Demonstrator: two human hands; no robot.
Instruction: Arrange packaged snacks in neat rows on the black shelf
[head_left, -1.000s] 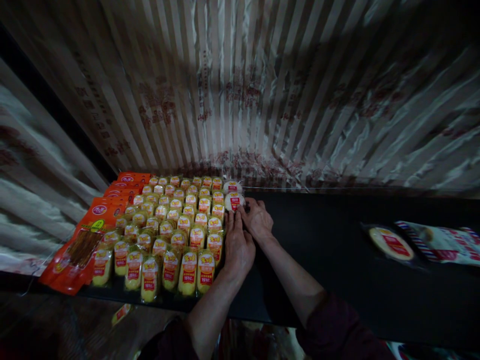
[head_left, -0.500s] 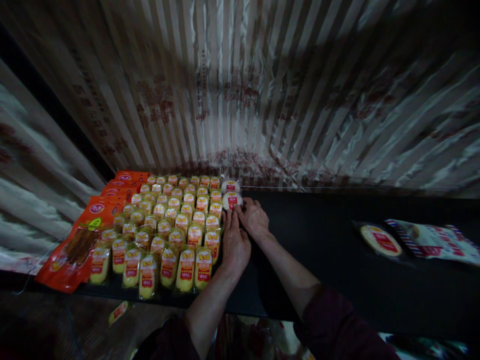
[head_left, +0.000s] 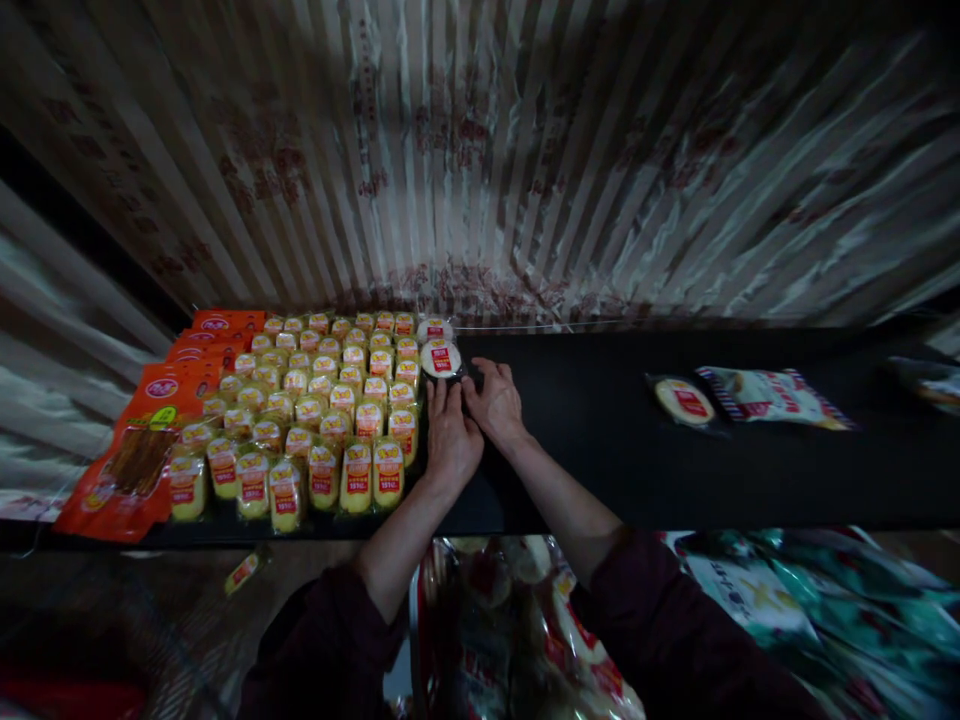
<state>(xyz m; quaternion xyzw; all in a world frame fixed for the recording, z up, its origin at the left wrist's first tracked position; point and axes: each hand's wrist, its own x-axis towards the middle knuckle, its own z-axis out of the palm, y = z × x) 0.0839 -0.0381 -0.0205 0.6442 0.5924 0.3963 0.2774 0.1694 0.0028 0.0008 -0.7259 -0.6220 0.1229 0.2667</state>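
A round white rice cracker in a clear wrapper (head_left: 440, 358) lies on the black shelf (head_left: 570, 470), with a similar wrapped cracker (head_left: 435, 329) right behind it. My left hand (head_left: 454, 440) lies with its fingers stretched out at the near edge of the front cracker, seemingly touching its wrapper. Just to the right is my right hand (head_left: 496, 405), its fingers apart and bent, thumb by the left hand's fingers; nothing shows in it. Left of both hands stand rows of small yellow wrapped snack packs (head_left: 356, 475).
Orange snack bags (head_left: 142, 440) lie at the far left. On the right are a wrapped round cracker (head_left: 684, 401) and a white bag (head_left: 776, 396). Below the shelf are packaged goods (head_left: 525, 620) and green bags (head_left: 825, 590). A striped curtain (head_left: 465, 170) hangs behind.
The view has shifted, showing more of the goods below the shelf. My right fingers have moved a little away from the front cracker. My left hand stays at its near edge.
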